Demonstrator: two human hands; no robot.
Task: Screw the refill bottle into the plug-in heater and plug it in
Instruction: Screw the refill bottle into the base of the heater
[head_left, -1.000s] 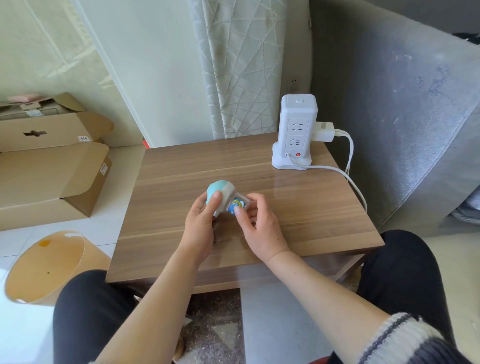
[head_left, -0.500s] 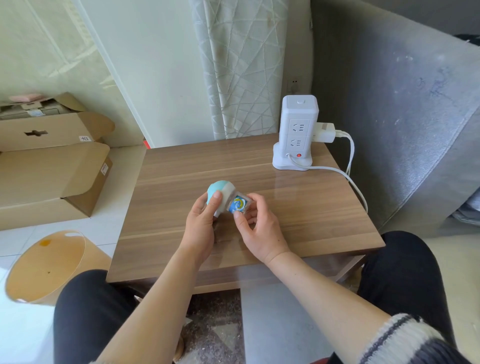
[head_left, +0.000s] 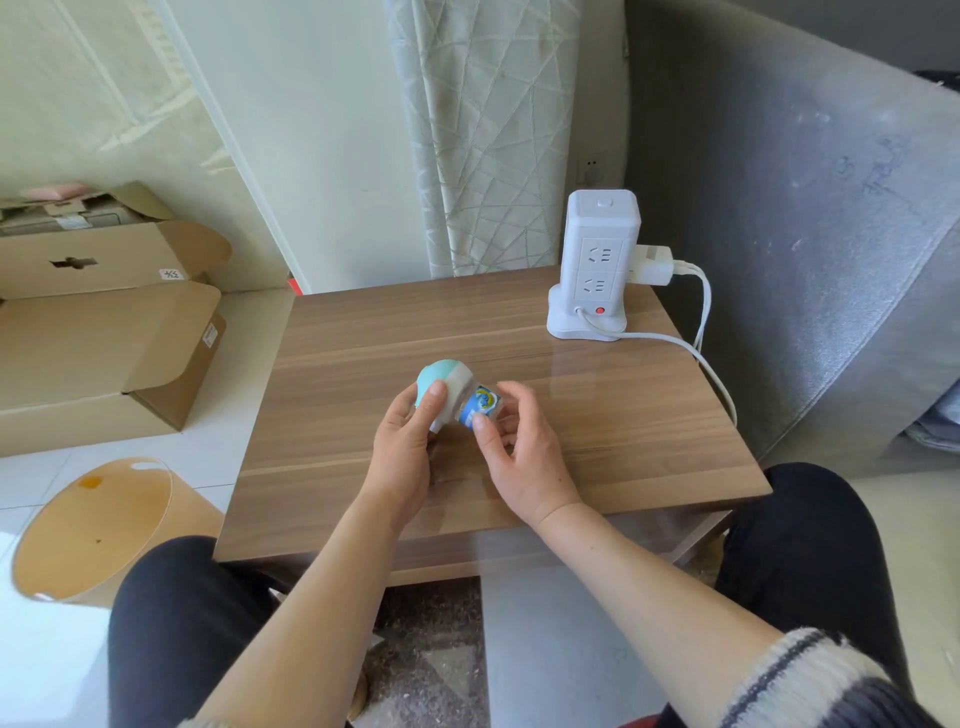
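Observation:
Above the middle of the wooden table (head_left: 623, 415), my left hand (head_left: 405, 447) grips the plug-in heater (head_left: 441, 376), a teal and white dome lying on its side. The small refill bottle (head_left: 480, 405), clear with a blue label, sticks out of the heater's right end. My right hand (head_left: 519, 447) holds the bottle between thumb and fingers. A white tower power strip (head_left: 597, 254) stands at the table's far right corner, with a white adapter (head_left: 652, 265) plugged into its right side.
White cables (head_left: 711, 364) run from the power strip across the table's right edge. A grey sofa (head_left: 805, 208) rises on the right. Cardboard boxes (head_left: 104, 338) and a tan bin (head_left: 93, 525) sit on the floor at left. My knees flank the table's near edge.
My right fingers have shifted around the bottle and its label has turned slightly. The left hand and the heater stay in the same place.

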